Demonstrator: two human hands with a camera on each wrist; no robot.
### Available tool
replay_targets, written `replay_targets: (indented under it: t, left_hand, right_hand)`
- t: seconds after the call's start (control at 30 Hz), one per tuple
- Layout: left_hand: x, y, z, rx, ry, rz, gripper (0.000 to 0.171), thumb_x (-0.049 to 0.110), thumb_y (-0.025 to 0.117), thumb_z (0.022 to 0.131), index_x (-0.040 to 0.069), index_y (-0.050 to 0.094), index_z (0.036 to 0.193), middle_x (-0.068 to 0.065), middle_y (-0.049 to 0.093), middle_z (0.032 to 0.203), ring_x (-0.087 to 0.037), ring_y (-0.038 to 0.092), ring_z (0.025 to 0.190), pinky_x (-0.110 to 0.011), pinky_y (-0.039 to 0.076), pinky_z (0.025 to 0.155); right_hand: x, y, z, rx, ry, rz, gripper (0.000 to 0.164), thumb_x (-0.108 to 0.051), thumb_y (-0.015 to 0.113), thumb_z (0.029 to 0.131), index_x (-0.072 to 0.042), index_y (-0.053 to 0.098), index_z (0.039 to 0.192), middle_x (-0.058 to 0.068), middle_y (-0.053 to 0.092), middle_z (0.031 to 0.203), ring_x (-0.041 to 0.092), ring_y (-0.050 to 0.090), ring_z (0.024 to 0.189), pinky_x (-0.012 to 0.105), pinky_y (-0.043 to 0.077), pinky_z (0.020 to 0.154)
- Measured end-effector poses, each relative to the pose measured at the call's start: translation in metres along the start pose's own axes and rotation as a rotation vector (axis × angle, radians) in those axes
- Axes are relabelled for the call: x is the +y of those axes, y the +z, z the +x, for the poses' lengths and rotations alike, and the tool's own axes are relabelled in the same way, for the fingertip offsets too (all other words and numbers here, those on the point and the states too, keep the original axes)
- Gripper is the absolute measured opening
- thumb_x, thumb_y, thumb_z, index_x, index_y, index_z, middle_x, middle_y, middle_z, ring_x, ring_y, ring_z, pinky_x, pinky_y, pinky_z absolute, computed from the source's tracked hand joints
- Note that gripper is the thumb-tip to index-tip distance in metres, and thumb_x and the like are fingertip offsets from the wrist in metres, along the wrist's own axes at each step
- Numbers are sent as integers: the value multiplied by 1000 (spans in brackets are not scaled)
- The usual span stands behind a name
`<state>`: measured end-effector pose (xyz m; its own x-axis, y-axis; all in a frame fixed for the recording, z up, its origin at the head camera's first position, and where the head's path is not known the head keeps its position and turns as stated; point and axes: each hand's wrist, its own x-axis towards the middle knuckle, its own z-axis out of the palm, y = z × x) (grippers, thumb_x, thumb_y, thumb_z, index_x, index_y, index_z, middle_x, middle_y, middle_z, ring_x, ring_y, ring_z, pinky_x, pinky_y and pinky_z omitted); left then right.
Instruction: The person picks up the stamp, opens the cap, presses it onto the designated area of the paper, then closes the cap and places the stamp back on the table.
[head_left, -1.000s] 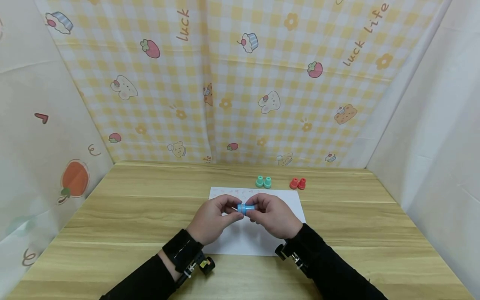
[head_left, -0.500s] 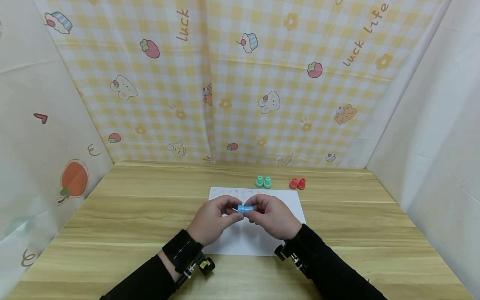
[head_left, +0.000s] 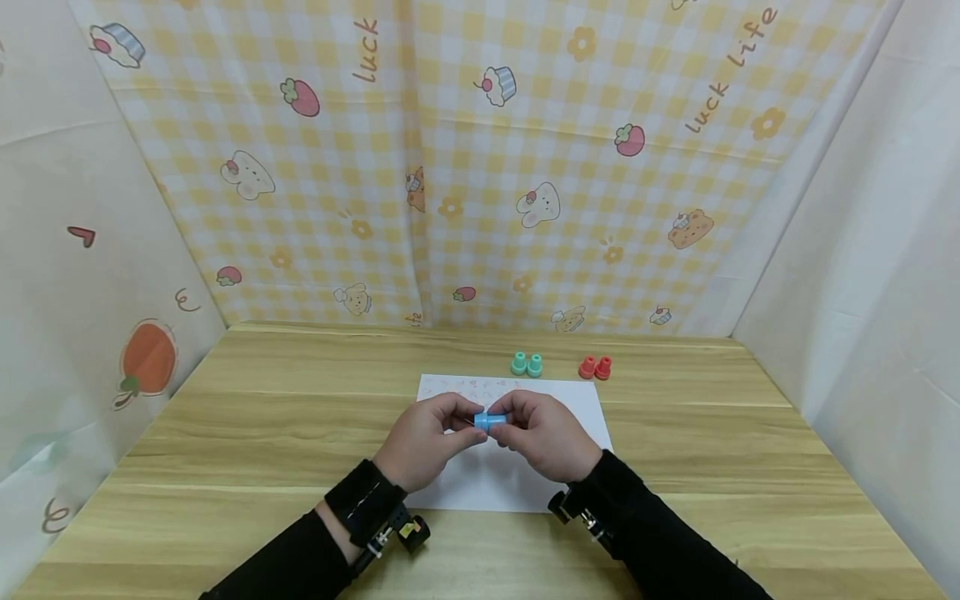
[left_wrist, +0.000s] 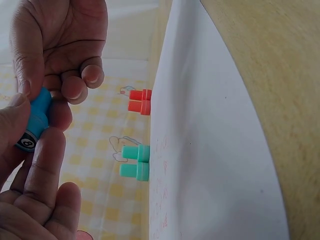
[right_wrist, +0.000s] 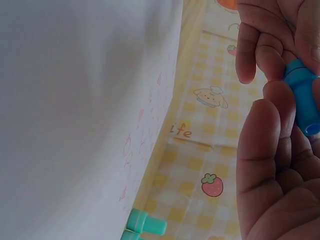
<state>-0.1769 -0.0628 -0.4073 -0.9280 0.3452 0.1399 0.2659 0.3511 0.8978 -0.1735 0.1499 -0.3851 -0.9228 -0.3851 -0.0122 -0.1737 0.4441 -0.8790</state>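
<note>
A small blue stamp (head_left: 492, 422) is held sideways between both hands, above the sheet of white paper (head_left: 495, 479). My left hand (head_left: 427, 442) pinches its wide end between thumb and fingers. The narrow end is pinched by my right hand (head_left: 551, 437). In the left wrist view, a dark round label with a white figure like an 8 shows on the wide end of the blue stamp (left_wrist: 37, 122). The right wrist view shows the hollow tip of its narrow end, with fingers covering part of the body.
Two green stamps (head_left: 527, 365) stand just behind the paper's far edge. Two red stamps (head_left: 596, 368) are side by side to their right. Faint reddish marks (head_left: 472, 385) run along the paper's far part. A checked cloth (head_left: 480, 208) hangs behind the wooden table (head_left: 300, 400).
Both hands have lowered very slightly toward me with the blue stamp between them. The grips look the same, and the green and red stamps have not moved.
</note>
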Motion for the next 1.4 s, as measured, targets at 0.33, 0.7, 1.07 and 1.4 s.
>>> replay_targets:
  t: [0.33, 0.7, 1.07, 1.4]
  left_hand:
    - [1, 1, -1, 17, 6, -1, 14, 16, 83, 92, 16, 77, 104, 4, 78, 97, -11, 72, 91, -25, 58, 76]
    - [1, 0, -4, -27, 10, 14, 14, 20, 80, 95, 16, 74, 106, 6, 76, 97, -9, 71, 89, -25, 57, 81]
    - [0, -11, -5, -83, 14, 214, 39, 35, 73, 100, 14, 67, 133, -6, 72, 133, -26, 68, 126, -54, 54, 108]
    - [-11, -22, 0, -92, 33, 507, 46, 32, 74, 100, 9, 64, 139, -8, 63, 148, -27, 60, 138, -48, 48, 116]
  right_hand:
    - [-4, 1, -2, 11, -10, -6, 11, -14, 70, 102, -7, 73, 109, 18, 75, 93, 15, 66, 84, 27, 56, 76]
    - [-4, 3, -3, 14, 0, -28, 12, -15, 70, 101, -7, 74, 109, 16, 76, 93, 14, 66, 83, 27, 55, 75]
    - [1, -37, 9, 120, 22, -190, 14, -12, 70, 102, -7, 74, 115, 5, 76, 107, 15, 63, 89, 28, 57, 83]
    - [16, -90, 35, 117, 107, -482, 33, -9, 52, 109, 2, 62, 139, 17, 73, 120, 26, 69, 102, 37, 56, 86]
